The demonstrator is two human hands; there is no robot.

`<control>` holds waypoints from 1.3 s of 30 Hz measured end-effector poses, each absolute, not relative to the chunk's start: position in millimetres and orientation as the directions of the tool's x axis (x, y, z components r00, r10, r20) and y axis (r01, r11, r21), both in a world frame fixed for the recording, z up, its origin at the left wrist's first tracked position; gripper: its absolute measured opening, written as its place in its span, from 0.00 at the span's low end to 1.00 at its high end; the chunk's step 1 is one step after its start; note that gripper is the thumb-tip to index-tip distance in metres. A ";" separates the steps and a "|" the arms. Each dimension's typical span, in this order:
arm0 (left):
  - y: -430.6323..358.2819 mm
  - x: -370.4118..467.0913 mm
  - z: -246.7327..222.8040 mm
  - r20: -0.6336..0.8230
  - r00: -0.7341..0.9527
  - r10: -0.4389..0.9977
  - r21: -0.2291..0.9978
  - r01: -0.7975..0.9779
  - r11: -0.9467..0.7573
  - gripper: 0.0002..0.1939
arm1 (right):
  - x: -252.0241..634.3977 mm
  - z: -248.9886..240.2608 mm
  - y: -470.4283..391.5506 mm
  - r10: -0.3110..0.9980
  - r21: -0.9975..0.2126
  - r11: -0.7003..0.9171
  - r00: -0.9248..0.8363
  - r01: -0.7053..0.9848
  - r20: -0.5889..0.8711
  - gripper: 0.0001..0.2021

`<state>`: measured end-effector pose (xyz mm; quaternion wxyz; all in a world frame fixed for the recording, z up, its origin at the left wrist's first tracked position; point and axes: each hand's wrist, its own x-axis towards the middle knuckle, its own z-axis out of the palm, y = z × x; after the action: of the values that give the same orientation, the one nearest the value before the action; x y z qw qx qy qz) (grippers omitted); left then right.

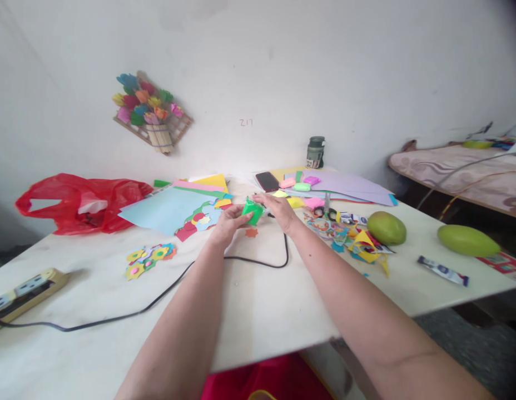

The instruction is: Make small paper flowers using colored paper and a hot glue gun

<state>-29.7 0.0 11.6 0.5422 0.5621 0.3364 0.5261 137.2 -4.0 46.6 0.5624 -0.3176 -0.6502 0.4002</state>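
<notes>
My left hand (231,223) is closed around a bright green packet (252,212), which looks like soft modelling clay in clear plastic. From the other side my right hand (279,211) reaches over it, its fingers closed at the packet's upper right edge; the exact grip is partly hidden. Just below the packet lies an orange paper flower (252,233). Layered paper cut-outs (195,222) spread out left of my left hand. Beyond my right hand are more clay packets, among them a yellow one (297,202), a pink one (314,203) and a light green one (302,187).
Paper flowers (152,260), a red plastic bag (91,194) and a power strip (26,294) lie left, with a black cable (158,304) crossing the table. Rightward are scissors (327,208), paper scraps (345,236), green fruits (386,228) and a tube (442,271). A phone (267,181) lies behind.
</notes>
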 end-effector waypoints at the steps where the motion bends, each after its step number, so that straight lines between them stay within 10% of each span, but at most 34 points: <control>1: -0.5 -29.4 12.2 0.229 0.223 0.947 0.964 -0.189 -0.189 0.20 | 137.0 47.1 -4.7 0.869 -0.883 0.467 -0.164 -0.046 0.468 0.17; 14: -4.4 -27.9 16.9 0.188 0.233 0.954 0.978 -0.136 -0.160 0.17 | 139.9 36.4 8.5 0.700 -0.670 0.713 -0.146 0.208 0.699 0.23; 39: -1.7 -30.5 14.7 0.203 0.127 0.971 0.935 -0.319 -0.153 0.16 | 134.7 43.6 -7.5 0.884 -0.885 0.466 -0.039 -0.019 0.466 0.29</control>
<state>-30.5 -1.7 14.7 0.5621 0.4976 0.3276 0.5737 134.7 -7.5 43.6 0.5969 -0.3524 -0.6137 0.3781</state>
